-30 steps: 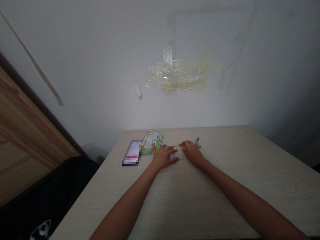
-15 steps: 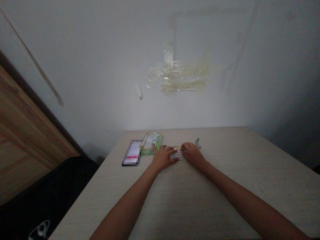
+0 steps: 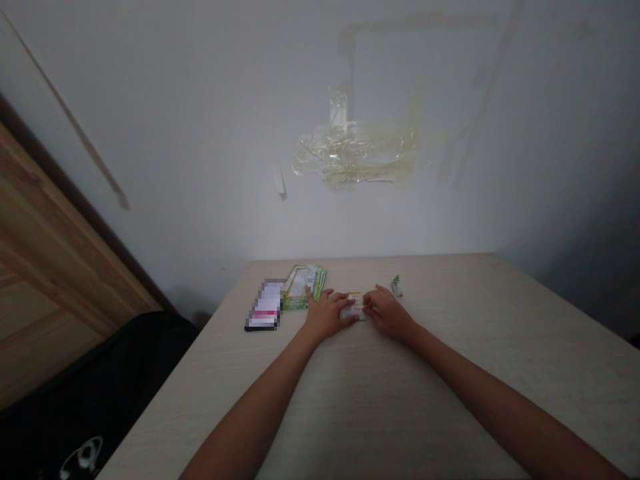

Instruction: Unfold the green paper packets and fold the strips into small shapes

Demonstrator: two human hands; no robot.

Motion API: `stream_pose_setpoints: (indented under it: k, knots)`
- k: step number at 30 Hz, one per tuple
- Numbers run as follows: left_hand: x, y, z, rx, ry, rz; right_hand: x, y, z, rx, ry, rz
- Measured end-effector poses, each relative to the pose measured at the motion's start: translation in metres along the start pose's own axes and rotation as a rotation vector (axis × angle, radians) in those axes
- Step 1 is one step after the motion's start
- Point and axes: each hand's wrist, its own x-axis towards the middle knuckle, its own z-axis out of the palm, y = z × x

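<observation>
A small flat packet [image 3: 355, 309], whitish with green edges and a yellow strip of print, lies on the table between my hands. My left hand [image 3: 327, 315] rests over its left side with the fingers spread and stretched out, pressing on it. At the packet's right edge, my right hand [image 3: 387, 311] has its fingers curled and pinched together. Part of the packet is hidden under the fingers. Beside my left thumb lies a fanned pile of green-and-white packets [image 3: 304, 283]. Just beyond my right hand is a small crumpled green-and-white scrap [image 3: 397, 287].
A phone [image 3: 266, 307] with a blurred-out screen lies left of the pile. The pale wooden table [image 3: 465, 300] meets a wall with clear tape [image 3: 350, 153] stuck on it. A black bag or cloth [image 3: 125, 373] and a wooden panel [image 3: 35, 267] are at the left.
My right hand's fingers have curled in a little and shifted slightly at the packet's right edge. My left hand stays in place. The view has moved very slightly.
</observation>
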Motion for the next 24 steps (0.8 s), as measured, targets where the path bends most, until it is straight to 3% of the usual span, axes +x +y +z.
stream_pose_setpoints:
  k: [15,24]
  knots:
    - [-0.001,0.000,0.000,-0.004,0.027,0.010,-0.003,-0.015,-0.015,0.249,-0.089,0.017]
    - [0.000,0.000,0.000,-0.010,0.003,-0.005,-0.003,-0.013,-0.017,0.400,-0.106,0.134]
